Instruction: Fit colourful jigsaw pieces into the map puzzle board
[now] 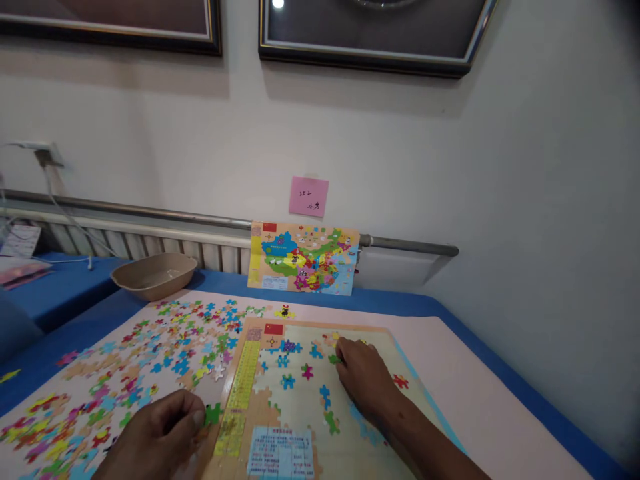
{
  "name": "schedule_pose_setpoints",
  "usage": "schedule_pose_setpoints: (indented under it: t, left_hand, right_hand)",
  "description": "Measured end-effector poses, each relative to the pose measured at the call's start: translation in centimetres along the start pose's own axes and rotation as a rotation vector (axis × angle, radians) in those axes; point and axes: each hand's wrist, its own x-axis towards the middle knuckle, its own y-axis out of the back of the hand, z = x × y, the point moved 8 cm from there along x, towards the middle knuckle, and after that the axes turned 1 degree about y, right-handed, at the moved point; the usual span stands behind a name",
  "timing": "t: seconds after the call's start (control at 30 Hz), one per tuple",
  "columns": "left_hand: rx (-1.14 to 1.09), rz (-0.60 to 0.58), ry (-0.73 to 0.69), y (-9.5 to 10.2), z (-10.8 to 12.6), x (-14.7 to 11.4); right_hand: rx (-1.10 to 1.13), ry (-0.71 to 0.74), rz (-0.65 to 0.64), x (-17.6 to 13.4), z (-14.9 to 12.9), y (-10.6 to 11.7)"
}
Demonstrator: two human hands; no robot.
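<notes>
My right hand (367,377) reaches over the puzzle board (305,400), its fingers pinched on a green puzzle piece (334,359). Left of the board, my left hand (157,430) is closed, with another green jigsaw piece (213,415) at its fingertips, by the board's yellow strip (235,413). Joined pieces line the board's left side and lower edge, including a blue text panel (281,452). Several loose pieces lie on its pale middle, among them a magenta piece (307,371) and a red piece (401,381). My right hand hides part of the board.
Many loose pieces (180,333) are spread over the pink sheet (480,373) on the left. A colourful map picture (305,260) leans against the wall at the back. Beside it stands a beige bowl (155,275). A metal pipe (415,246) runs along the wall.
</notes>
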Motion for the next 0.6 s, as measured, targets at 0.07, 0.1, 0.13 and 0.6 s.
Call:
schedule_pose_setpoints:
  t: [0.07, 0.1, 0.13, 0.6]
  left_hand:
    - [-0.014, -0.021, 0.016, -0.2, -0.2, 0.0]
    - [-0.018, -0.043, 0.028, -0.4, -0.3, -0.1]
    - [-0.013, -0.055, 0.037, -0.5, -0.4, -0.1]
    - [0.253, -0.392, -0.053, 0.1, 3.2, -1.6]
  right_hand:
    - [0.065, -0.005, 0.028, 0.0, 0.1, 0.1]
    - [0.109, -0.009, 0.041, 0.0, 0.1, 0.2]
    - [0.160, -0.009, 0.052, 0.0, 0.2, 0.4]
    - [0.880, -0.063, -0.071, -0.1, -0.9, 0.9]
